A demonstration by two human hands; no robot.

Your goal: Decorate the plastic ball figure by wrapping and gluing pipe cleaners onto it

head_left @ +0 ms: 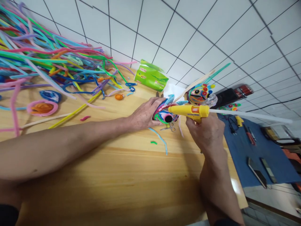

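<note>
My left hand (147, 114) is wrapped round the left side of a colourful craft figure (162, 115) with a large black-and-pink eye and light blue fuzzy tips. In my right hand (208, 131) is a yellow glue gun (191, 110), its nozzle touching or just above the top of the figure. A long whitish glue stick (251, 115) sticks out of its back end. Small scissors (170, 127) lie just below the figure. Nearer to me are a light blue fuzzy strip (162, 139) and a short green piece (154, 142).
Coloured pipe cleaners (58, 62) are heaped at the left back. A green packet (151, 75) lies by the tiled wall (188, 37). Another decorated figure (199, 93) stands behind the glue gun. Phones and tools lie on a blue cloth (242, 147) at the right.
</note>
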